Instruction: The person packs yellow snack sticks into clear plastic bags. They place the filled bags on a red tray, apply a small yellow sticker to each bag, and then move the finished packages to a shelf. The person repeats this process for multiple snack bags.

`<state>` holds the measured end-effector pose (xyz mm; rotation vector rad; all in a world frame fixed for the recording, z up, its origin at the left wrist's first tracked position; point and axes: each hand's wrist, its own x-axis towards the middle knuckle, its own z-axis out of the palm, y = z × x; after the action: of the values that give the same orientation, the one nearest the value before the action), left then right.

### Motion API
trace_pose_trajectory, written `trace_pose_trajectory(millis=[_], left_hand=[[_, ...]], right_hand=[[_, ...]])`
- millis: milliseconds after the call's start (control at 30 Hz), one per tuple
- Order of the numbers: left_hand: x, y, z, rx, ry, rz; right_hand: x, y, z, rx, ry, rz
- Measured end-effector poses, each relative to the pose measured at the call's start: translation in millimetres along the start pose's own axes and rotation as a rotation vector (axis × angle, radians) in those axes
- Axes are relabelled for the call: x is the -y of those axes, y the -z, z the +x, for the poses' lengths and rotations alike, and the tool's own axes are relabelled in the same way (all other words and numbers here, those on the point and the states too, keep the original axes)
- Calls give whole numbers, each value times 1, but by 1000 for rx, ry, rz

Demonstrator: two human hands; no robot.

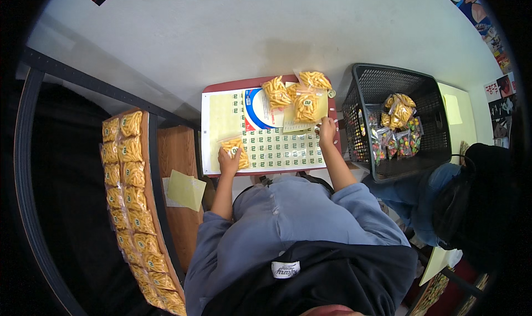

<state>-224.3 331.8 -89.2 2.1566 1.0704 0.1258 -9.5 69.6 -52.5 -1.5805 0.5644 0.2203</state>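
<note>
My left hand lies on a clear plastic bag of yellow stick snacks with a round sticker, at the front left of a small table. My right hand is at the right edge of a sheet of round stickers, close to the lower right corner of a smaller yellowish sheet; its fingertips are too small to read. A stickered snack bag rests on that sheet, with other snack bags beside and behind it. A blue, white and red printed packet lies to their left.
The red table rim borders the wall. A black plastic basket at right holds snack bags and bags of colourful sweets. Another person's jeans show beside it. At left, rows of stickered bags fill a shelf; sheets lie on wood.
</note>
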Motion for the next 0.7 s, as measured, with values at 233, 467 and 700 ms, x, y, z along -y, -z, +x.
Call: trace_pose_trajectory(millis=[233, 467, 700], left_hand=[[-57, 10, -16, -347, -154, 27], [-195, 22, -43, 295, -589, -455], [-235, 27, -79, 710, -26, -1277]], right_hand=[[40, 18, -42, 29, 327, 195], [88, 45, -104, 266, 317, 704], [126, 44, -154, 500, 220, 937]])
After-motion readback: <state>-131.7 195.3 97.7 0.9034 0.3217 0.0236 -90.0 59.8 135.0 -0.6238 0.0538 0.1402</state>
